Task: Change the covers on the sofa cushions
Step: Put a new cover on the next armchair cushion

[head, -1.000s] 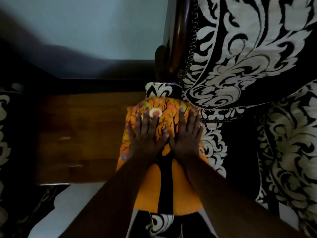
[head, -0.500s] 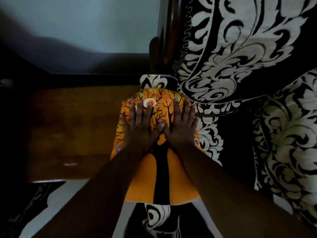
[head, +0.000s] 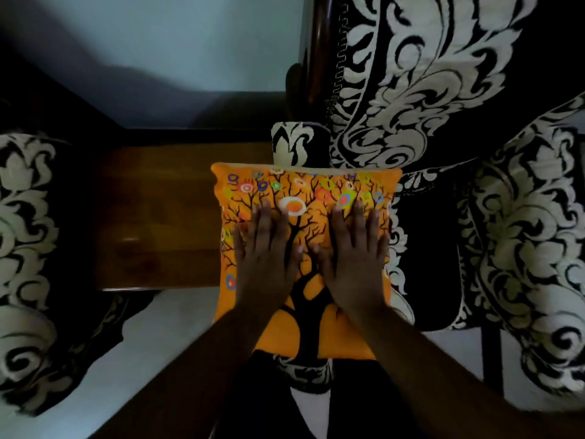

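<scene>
- A square orange cushion cover printed with a black tree and small coloured rings lies flat, facing up, in the middle of the view, on top of a black-and-cream damask sofa armrest whose patterned end shows just past the cover's far edge.
- The tree's trunk runs toward the person and its branches spread toward the far edge, where the coloured rings cluster.
- The left hand lies palm down on the left half of the cover, fingers straight and slightly spread, pressing on the fabric and gripping nothing.
- The right hand lies the same way on the right half, fingers flat and extended, holding nothing.
- The two thumbs point inward toward each other over the tree trunk, close together; I cannot tell if they touch.
- Both bare forearms reach in from the near edge of the view.
- To the right stands the black-and-cream damask sofa back and seat, with a dark polished wooden frame post rising beside it.
- To the left of the cover sits a brown wooden side table, its top touching or just beside the cover's left edge.
- At the far left is another black-and-cream damask upholstered seat.
- A pale floor shows below the table, and a pale blue-grey wall fills the upper left.
</scene>
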The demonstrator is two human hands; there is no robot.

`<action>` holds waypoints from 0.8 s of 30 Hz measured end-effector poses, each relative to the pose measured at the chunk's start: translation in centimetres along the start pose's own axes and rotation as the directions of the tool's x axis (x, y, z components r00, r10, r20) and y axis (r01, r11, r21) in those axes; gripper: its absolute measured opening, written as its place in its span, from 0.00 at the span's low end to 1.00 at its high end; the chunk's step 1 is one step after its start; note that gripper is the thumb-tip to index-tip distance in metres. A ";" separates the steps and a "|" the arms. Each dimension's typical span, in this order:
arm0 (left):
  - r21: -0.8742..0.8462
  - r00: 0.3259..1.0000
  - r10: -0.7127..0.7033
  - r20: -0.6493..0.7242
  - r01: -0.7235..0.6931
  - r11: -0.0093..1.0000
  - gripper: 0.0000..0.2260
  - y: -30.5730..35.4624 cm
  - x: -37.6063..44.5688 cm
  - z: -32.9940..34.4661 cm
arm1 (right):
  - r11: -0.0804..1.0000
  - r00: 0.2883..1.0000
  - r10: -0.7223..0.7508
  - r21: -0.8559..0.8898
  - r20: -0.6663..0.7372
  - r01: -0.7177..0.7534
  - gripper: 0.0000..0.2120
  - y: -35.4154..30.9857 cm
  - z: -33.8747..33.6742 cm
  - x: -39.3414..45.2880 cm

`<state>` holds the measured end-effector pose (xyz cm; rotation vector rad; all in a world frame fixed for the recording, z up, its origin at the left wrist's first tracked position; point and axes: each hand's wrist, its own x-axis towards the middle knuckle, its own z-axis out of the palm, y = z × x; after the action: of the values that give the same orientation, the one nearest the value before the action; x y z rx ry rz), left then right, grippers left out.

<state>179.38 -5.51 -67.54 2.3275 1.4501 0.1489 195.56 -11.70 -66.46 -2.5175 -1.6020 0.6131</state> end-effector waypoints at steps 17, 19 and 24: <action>0.212 0.999 0.027 0.048 -0.036 0.977 0.32 -2.5 6.1 6.7 | 1.000 0.999 0.011 0.015 0.049 -0.011 0.40 1.1 6.9 6.6; 0.212 0.999 -0.008 0.045 -0.002 0.977 0.32 -2.1 6.7 6.5 | 0.999 0.999 0.010 0.046 0.036 -0.011 0.40 1.2 6.7 7.3; 0.144 0.991 0.040 0.131 -0.059 0.988 0.32 -1.4 -7.5 7.9 | 0.997 0.988 -0.081 0.000 0.129 0.082 0.44 3.5 9.2 -5.4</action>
<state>177.09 -13.73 -74.48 2.4419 1.3835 -0.0961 193.03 -19.20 -74.35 -2.4472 -1.7413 0.7767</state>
